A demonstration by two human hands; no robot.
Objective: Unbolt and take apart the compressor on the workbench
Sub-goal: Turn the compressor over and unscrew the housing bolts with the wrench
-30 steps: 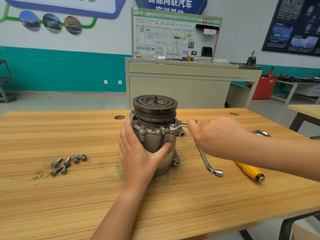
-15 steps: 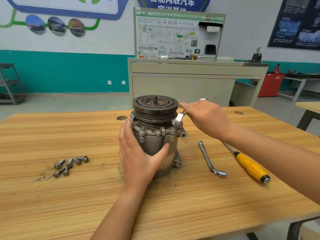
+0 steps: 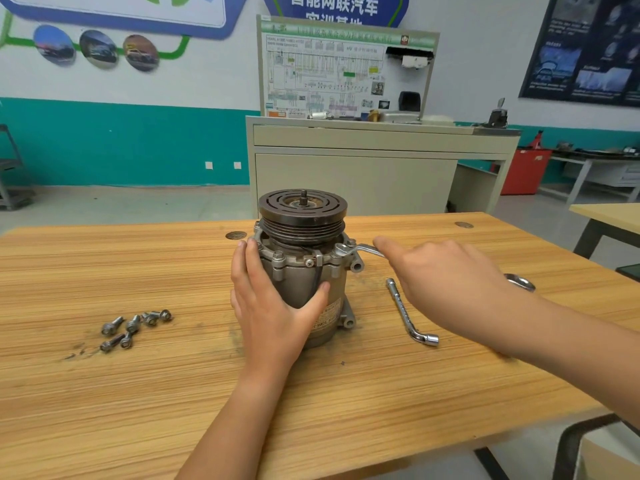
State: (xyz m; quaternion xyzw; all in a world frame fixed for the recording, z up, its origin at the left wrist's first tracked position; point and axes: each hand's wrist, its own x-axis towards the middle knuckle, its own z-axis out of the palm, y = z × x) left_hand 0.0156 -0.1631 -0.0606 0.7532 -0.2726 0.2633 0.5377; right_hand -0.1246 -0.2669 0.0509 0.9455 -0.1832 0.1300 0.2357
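The compressor (image 3: 298, 271) stands upright on the wooden workbench (image 3: 138, 393), its dark grooved pulley on top. My left hand (image 3: 270, 306) grips its grey body from the near left, thumb across the front. A silver wrench (image 3: 360, 250) sits with its ring end on a bolt at the right side of the flange, handle pointing right. My right hand (image 3: 446, 282) holds that handle, index finger stretched along it. Several removed bolts (image 3: 133, 325) lie loose to the left.
An L-shaped socket wrench (image 3: 405, 311) lies on the bench right of the compressor. A shiny metal ring-shaped piece (image 3: 519, 281) peeks out behind my right wrist. A beige training cabinet (image 3: 346, 181) stands behind the bench. Another table (image 3: 606, 216) is at the far right.
Half a second ago my right hand held the wrench angled back beside the pulley; now the wrench lies level on the flange bolt, handle to the right. My right arm now hides the yellow screwdriver.
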